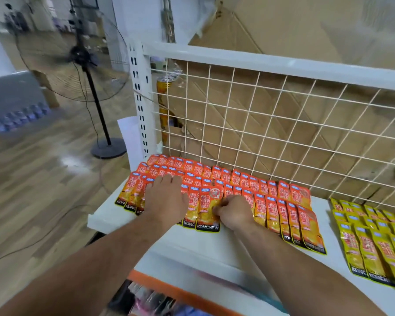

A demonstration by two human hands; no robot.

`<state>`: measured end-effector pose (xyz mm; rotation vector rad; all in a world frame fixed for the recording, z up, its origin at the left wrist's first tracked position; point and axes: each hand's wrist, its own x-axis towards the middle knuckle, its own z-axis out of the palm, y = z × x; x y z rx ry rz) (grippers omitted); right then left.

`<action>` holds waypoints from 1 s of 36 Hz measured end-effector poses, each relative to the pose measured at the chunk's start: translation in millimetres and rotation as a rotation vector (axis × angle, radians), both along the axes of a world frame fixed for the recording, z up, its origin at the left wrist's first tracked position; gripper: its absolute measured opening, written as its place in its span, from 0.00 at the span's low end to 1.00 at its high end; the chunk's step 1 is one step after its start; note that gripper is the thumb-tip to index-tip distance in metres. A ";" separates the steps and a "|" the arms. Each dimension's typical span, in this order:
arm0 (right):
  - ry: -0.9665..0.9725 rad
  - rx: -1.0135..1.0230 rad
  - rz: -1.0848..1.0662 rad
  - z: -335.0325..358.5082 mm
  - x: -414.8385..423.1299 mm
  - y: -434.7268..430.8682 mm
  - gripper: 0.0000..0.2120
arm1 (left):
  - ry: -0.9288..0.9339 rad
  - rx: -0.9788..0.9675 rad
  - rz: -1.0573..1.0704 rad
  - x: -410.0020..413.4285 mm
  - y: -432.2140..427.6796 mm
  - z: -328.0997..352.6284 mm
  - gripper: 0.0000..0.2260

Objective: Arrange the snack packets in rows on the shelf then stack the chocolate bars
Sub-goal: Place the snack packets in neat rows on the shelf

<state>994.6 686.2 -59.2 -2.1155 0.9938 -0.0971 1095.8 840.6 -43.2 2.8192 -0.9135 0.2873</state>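
While both bare forearms stretch in from the bottom edge of the head view, the hands sit at frame centre over a white flat shelf board (198,245). Here the left hand (163,198) lies palm-down w/ fingers straight and spread, pressing on the orange-red foil snack packets (281,201) at the left end of their block; it's released, gripping nothing. Just right of centre, the right hand (234,213) has fingers curled, thumb & fingertips pinching the right edge of one front orange packet (208,210) w/ KONCHEW on its black bottom strip. That pkt lies over its neighbours in the front row, bottom end toward the board's near edge.

Orange pkts sit in several overlapping rows from centre-left to centre-right, back row close against a white wire mesh panel (260,124). At the right edge of frame is a separate block of yellow foil snack packets (372,245), also in overlapping rows on the same board, w/ a bare strip of board btw the two blocks.

Behind the mesh, upper centre & right: brown flattened cardboard (294,42) and a gold can (165,87). Left half: black pedestal fan (84,58) on a wood-pattern floor (32,179), thin cable trailing across it. Bottom centre: orange shelf-edge strip (176,290) below the board, blurry coloured goods under it, can't tell what.
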 end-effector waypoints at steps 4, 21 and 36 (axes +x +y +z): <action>0.086 -0.166 0.010 -2.0 0.1 5.3 0.10 | 0.019 -0.019 -0.020 1.4 5.3 1.2 0.20; 0.153 -0.472 0.005 1.5 0.4 25.8 0.10 | 0.064 -0.039 -0.174 -1.5 12.5 0.8 0.22; 0.347 -0.575 -0.062 27.6 -109.1 23.9 0.34 | 0.170 -0.029 -0.572 -61.4 -42.0 -19.9 0.27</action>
